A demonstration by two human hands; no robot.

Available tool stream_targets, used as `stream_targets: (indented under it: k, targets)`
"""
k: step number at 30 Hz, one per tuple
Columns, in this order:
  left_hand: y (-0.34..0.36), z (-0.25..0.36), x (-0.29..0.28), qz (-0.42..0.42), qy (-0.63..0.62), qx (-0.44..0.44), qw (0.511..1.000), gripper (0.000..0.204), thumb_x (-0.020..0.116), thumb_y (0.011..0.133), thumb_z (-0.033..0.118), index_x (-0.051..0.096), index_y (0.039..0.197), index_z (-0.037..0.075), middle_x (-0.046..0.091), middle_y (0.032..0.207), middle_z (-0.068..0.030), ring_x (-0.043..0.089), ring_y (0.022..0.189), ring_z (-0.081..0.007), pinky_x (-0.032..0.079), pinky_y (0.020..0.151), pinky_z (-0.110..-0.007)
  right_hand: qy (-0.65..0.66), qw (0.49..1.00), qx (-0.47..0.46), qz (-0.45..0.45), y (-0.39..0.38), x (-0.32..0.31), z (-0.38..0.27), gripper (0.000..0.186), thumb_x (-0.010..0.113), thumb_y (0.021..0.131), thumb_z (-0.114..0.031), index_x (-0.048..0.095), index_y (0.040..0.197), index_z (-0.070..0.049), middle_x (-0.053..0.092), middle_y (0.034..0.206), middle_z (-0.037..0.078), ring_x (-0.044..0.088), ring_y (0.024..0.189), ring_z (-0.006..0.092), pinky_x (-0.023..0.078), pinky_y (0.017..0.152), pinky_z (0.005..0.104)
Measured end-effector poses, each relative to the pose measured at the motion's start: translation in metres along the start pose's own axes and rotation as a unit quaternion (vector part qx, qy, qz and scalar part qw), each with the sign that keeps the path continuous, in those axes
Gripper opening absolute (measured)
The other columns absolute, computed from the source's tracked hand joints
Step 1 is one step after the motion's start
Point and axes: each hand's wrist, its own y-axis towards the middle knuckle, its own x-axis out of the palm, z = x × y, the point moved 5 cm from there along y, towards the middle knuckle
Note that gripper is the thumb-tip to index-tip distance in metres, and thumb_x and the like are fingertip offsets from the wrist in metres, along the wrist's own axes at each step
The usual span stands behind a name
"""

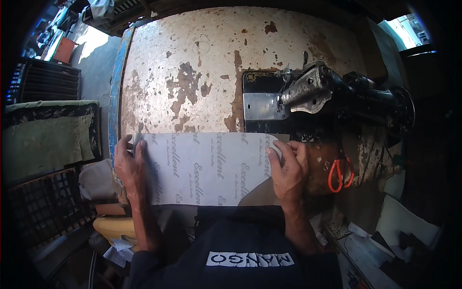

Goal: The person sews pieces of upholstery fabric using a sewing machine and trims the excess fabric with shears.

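Observation:
A wide sheet of white printed paper (204,168) lies along the table's near edge, reaching from one hand to the other. Its left end curls up between the thumb and fingers of my left hand (129,161), which are closed on it. At the opposite end, my right hand (290,171) pinches the far right corner, and the paper bends up there. A grey-brown area (262,193) shows at the sheet's lower right; whether it is shadow or another material is unclear.
A black sewing machine (332,96) stands beyond my right hand, on the worn, peeling table (163,58). Red-handled scissors (340,174) lie right of that hand. A green padded surface (50,137) is at the left, with yellow material (114,227) lower down.

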Motion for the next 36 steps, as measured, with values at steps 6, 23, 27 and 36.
stream_targets:
  k: [6,23,27,36]
  targets:
    - [-0.034,0.086,-0.006,0.052,0.122,0.238,0.962,0.049,0.074,0.094,0.019,0.059,0.139,0.005,0.060,0.138,-0.0193,0.053,0.131,-0.0393,0.040,0.111,-0.050,-0.014,1.000,-0.009,0.008,-0.002,-0.001,0.002,0.021,0.078,0.090,-0.010,0.073,0.109,-0.003,0.059,0.102,0.017,0.062,0.091,0.0331,0.052,0.078,0.0430]
    - [-0.117,0.119,0.073,-0.145,-0.008,0.370,0.918,0.066,0.050,0.103,0.056,0.044,0.159,0.022,0.038,0.167,-0.0088,0.027,0.157,-0.0323,0.014,0.128,-0.059,-0.029,0.998,-0.052,0.004,-0.005,0.005,0.008,0.019,0.076,0.094,-0.016,0.074,0.108,-0.003,0.063,0.097,0.011,0.059,0.078,0.0243,0.049,0.071,0.0392]
    - [-0.114,0.099,0.064,-0.151,-0.019,0.375,0.914,0.064,0.046,0.105,0.057,0.042,0.160,0.026,0.036,0.168,-0.0071,0.027,0.158,-0.0315,0.013,0.128,-0.058,-0.036,0.997,-0.067,0.004,-0.004,0.006,0.011,0.019,0.074,0.096,-0.018,0.074,0.107,-0.003,0.063,0.097,0.010,0.059,0.078,0.0246,0.049,0.072,0.0399]
    - [-0.094,0.015,0.031,-0.120,0.057,0.288,0.948,0.060,0.037,0.109,0.053,0.037,0.162,0.025,0.031,0.170,-0.0090,0.020,0.159,-0.0321,0.011,0.131,-0.051,-0.049,0.995,-0.087,0.007,-0.004,0.004,0.011,0.022,0.073,0.097,-0.022,0.073,0.108,-0.002,0.063,0.099,0.013,0.063,0.084,0.0292,0.051,0.075,0.0411]
